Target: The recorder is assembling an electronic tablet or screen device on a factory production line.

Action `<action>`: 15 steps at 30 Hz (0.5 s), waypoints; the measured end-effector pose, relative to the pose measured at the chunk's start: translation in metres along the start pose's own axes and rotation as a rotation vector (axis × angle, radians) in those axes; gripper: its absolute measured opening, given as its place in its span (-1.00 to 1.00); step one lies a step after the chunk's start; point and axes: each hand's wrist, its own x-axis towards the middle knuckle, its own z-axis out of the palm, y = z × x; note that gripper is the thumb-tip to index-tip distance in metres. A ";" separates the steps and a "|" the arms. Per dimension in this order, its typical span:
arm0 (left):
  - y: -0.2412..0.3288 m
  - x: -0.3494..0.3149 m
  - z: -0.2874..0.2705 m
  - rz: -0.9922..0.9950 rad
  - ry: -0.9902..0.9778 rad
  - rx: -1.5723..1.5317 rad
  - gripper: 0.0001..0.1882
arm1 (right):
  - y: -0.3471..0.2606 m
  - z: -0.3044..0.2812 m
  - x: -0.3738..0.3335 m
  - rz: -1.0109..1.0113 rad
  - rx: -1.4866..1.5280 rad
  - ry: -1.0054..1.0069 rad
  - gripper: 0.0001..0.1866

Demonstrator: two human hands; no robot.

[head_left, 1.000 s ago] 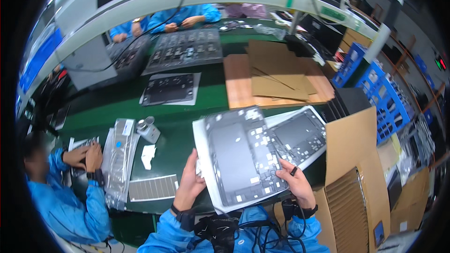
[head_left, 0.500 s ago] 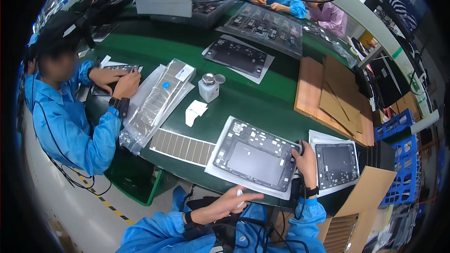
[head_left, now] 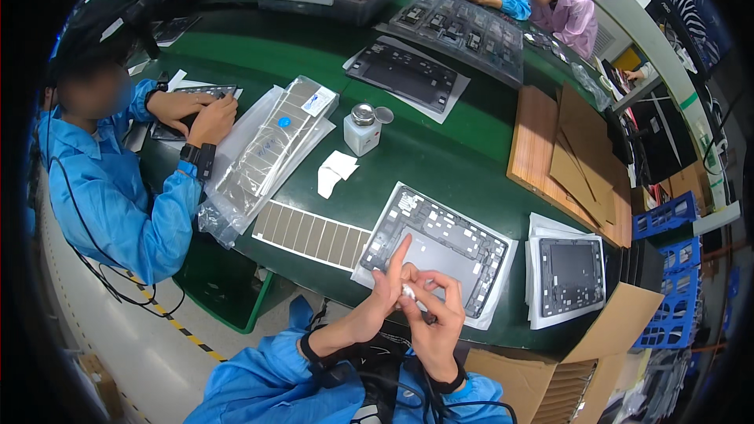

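A small white wad [head_left: 408, 292] is between two bare hands, above the near part of a dark flat panel [head_left: 446, 257]. The right hand [head_left: 433, 316] is curled, fingers and thumb closed in on the wad. The left hand [head_left: 381, 298] meets it there with one finger stretched straight; its other fingers are partly hidden, so whether it also grips the wad cannot be told.

The panel, dotted with small white patches, lies on a white sheet [head_left: 491, 310] on a green surface [head_left: 448, 165]. Just beside it, to the left, is a strip of brownish rectangles [head_left: 310, 234]. To the right, a second dark panel [head_left: 571, 271] rests on white sheets, near an open cardboard box [head_left: 542, 389].

Farther back are a crumpled white paper [head_left: 335, 173], a white bottle [head_left: 362, 137] with a metal top, and bagged strips [head_left: 271, 141] in clear plastic. Beyond lie a third dark panel [head_left: 404, 72] and a clear tray [head_left: 459, 31] of small parts. At left, a co-worker [head_left: 118, 188] in blue bends over the surface.
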 end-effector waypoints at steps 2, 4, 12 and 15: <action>-0.006 0.004 -0.005 -0.024 -0.042 -0.043 0.26 | 0.001 0.002 0.003 -0.034 -0.029 0.054 -0.75; -0.012 0.010 -0.005 0.053 -0.014 -0.167 0.09 | 0.007 -0.003 0.011 -0.159 -0.014 0.097 -0.77; -0.022 0.051 -0.040 0.411 0.129 1.585 -0.40 | 0.052 -0.051 0.106 -0.160 -0.631 -0.272 -0.49; -0.018 0.042 -0.040 0.378 0.072 1.577 -0.42 | 0.074 -0.038 0.113 -0.247 -0.675 -0.369 -0.56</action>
